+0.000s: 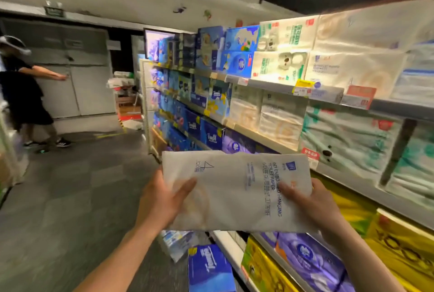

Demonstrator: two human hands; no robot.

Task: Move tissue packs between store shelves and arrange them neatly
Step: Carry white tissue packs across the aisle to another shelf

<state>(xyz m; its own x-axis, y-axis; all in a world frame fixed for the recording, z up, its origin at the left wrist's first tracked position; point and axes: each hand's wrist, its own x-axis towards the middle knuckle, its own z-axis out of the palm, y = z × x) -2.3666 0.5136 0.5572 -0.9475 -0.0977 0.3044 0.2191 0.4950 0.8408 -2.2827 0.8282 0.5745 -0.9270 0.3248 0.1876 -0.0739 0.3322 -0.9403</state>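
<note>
white tissue pack (237, 188) is gripped at both ends by left hand (162, 200) and right hand (312, 204), fingers curled, probably kept level for shelving.

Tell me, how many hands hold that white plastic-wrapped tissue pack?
2: left hand at the left edge of the white plastic-wrapped tissue pack, right hand at its right edge.

The white tissue pack (234, 188) was flat and wide, with blue print on its wrapper. It was up in the air, printed face upward, before the front edge of the lower shelf (225, 244).
</note>
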